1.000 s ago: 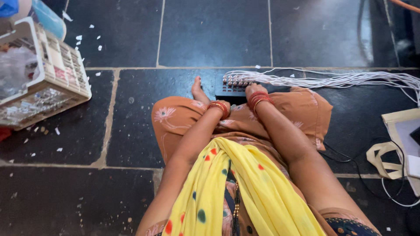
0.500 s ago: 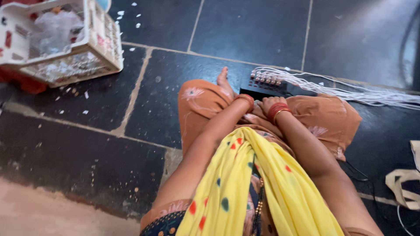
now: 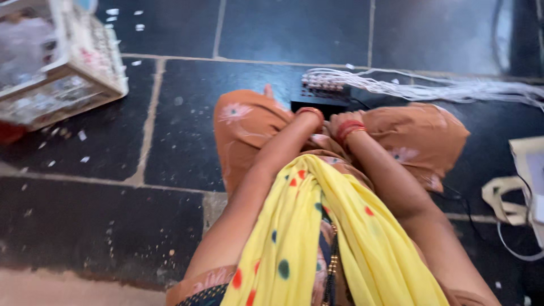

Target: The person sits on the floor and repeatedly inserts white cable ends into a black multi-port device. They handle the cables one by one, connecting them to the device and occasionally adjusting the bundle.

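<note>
- The dark stone floor [image 3: 294, 34] is seen spread out beyond both hands, its pale joints crossing to the left and ahead, with white flecks scattered well to the left.
- A white plastic basket [image 3: 85, 73] is seen far off to the left of the left hand, tipped at an angle, with crumpled clear bags inside.
- A cream cloth bag [image 3: 524, 181] with loop handles is found well out to the right of the right hand, on the floor.
- A long bundle of white cables [image 3: 453, 89] is laid across the floor ahead of the right hand and runs away to the right.
- The black box [image 3: 320, 102] is placed just ahead of both hands, close against the knees; the cable ends are seen crowded along its far edge, so most sockets are judged already filled. How many are left cannot be told through the blur.
- The left hand [image 3: 309, 116] is kept low behind a bangled wrist, just short of the box's near edge; how far it is opened, and whether anything is gripped, cannot be told.
- The right hand [image 3: 340, 120] is held beside it, red bangles at the wrist, fingers tucked out of sight; its grip cannot be told either.
- No loose cable is seen between the hands and the box.
</note>
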